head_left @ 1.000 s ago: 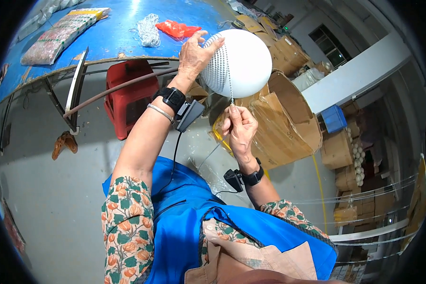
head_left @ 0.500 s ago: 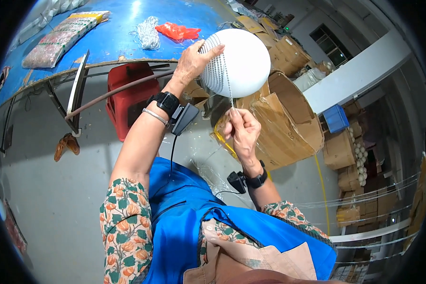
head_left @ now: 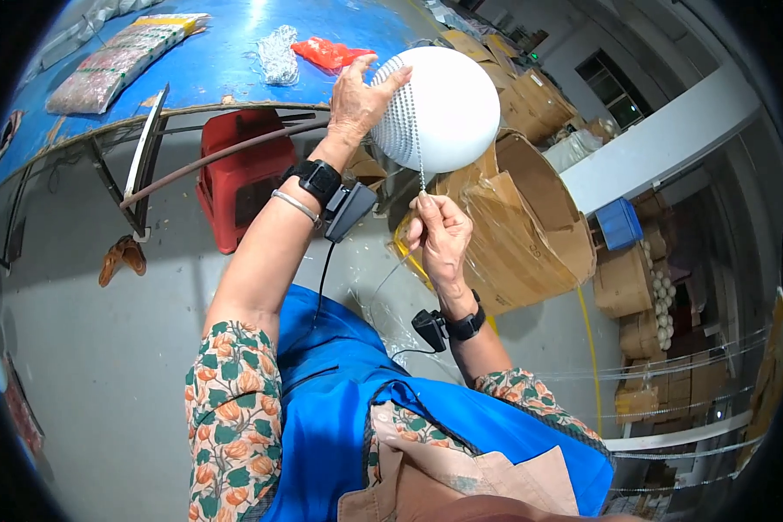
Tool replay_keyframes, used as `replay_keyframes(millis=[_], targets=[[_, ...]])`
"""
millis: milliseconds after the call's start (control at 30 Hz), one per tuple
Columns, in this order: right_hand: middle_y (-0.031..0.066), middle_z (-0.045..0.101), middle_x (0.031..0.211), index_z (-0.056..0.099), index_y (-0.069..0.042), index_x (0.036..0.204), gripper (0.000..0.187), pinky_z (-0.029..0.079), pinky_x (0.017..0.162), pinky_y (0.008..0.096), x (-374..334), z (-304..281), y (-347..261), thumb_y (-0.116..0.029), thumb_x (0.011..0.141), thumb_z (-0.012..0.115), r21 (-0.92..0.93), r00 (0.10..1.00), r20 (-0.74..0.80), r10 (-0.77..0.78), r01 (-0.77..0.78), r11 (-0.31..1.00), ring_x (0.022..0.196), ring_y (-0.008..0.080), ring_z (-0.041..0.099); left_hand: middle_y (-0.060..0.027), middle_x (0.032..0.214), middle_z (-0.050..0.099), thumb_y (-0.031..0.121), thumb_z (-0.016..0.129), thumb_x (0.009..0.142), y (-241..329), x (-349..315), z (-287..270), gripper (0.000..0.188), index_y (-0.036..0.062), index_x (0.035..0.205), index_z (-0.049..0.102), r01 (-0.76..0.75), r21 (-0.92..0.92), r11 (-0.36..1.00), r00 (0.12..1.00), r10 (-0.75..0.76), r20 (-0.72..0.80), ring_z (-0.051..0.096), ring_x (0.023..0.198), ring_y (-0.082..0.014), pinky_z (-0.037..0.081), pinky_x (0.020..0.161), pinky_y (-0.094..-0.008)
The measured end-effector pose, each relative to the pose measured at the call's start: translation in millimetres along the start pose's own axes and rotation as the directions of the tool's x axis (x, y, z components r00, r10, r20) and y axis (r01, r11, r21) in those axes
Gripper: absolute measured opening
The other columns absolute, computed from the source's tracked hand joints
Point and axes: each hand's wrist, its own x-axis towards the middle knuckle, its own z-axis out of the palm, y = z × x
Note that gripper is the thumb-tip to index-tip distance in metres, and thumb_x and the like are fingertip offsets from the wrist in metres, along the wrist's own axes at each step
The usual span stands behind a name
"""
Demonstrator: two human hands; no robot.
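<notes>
White ball (head_left: 448,104), held up in the air in front of you, past the near edge of the blue worktop (head_left: 209,65). Rows of small beads cover its left part; the rest is smooth.

Your left hand (head_left: 357,96) cups the ball from the left side, fingers spread and curved over the beaded area, thumb up near the top. Grasping, not clenched.

Your right hand (head_left: 439,235) sits just below the ball, not touching it. Fingers drawn in, thumb and forefinger pinched on the lower end of a bead string (head_left: 418,148). The string runs taut and nearly straight up from the pinch to the ball's beaded surface.

Each wrist carries a black band; a small black device (head_left: 348,210) hangs at the left one, another (head_left: 430,329) at the right, each with a thin cable.

On the worktop: a red plastic bag (head_left: 326,54), a clear crumpled bag (head_left: 278,54), a long wrapped packet (head_left: 113,65). Under its edge stands a red stool (head_left: 244,174). Open cardboard boxes (head_left: 531,235) lined with clear plastic sit on the floor below your right hand. A pair of brown sandals (head_left: 120,259) lies on the floor to the left.
</notes>
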Motion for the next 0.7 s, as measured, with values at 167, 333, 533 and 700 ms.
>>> replay_keyframes(millis=[167,333,533,700], targets=[[0.0037,0.052,0.05,0.055,0.0,0.081,0.024,0.035,0.039,0.0177,11,1,4,-0.022,0.088,0.052,0.009,0.999,-0.021,-0.034,0.034,0.999,0.04,0.0062,0.044,-0.0207,0.094,0.06,0.055,0.062,0.069,2,3,-4,0.061,-0.0008,0.094,0.062,-0.089,0.056,0.994,0.992,0.094,-0.085,0.058,0.091,-0.0308,0.044,0.08,-0.0364],[0.0036,0.052,0.05,0.056,0.001,0.081,0.025,0.034,0.038,0.0174,24,1,6,-0.023,0.088,0.052,0.036,0.998,-0.043,-0.051,0.052,0.998,0.04,0.0058,0.044,-0.0195,0.084,0.063,0.053,0.052,0.078,0,7,-14,0.06,-0.0047,0.091,0.061,0.158,-0.159,0.975,0.978,-0.132,0.16,0.059,0.087,-0.0275,0.043,0.079,-0.0315],[0.0034,0.052,0.051,0.056,0.001,0.082,0.024,0.035,0.038,0.0176,28,-5,17,-0.023,0.087,0.053,0.05,0.997,-0.065,-0.051,0.055,0.997,0.04,0.0058,0.045,-0.0238,0.106,0.056,0.058,0.055,0.073,-11,-2,-8,0.074,-0.0054,0.111,0.052,-0.07,0.05,0.996,0.977,0.059,0.206,0.054,0.102,-0.0285,0.039,0.088,-0.0324],[0.0035,0.053,0.051,0.056,0.001,0.083,0.023,0.036,0.04,0.0182,2,-22,5,-0.021,0.087,0.052,0.015,0.999,-0.033,0.012,-0.011,1.0,0.041,0.0065,0.045,-0.0261,0.11,0.053,0.059,0.057,0.07,-16,12,-4,0.079,-0.0069,0.112,0.05,0.077,-0.103,0.992,0.969,-0.05,0.243,0.051,0.104,-0.0334,0.038,0.09,-0.0338]])
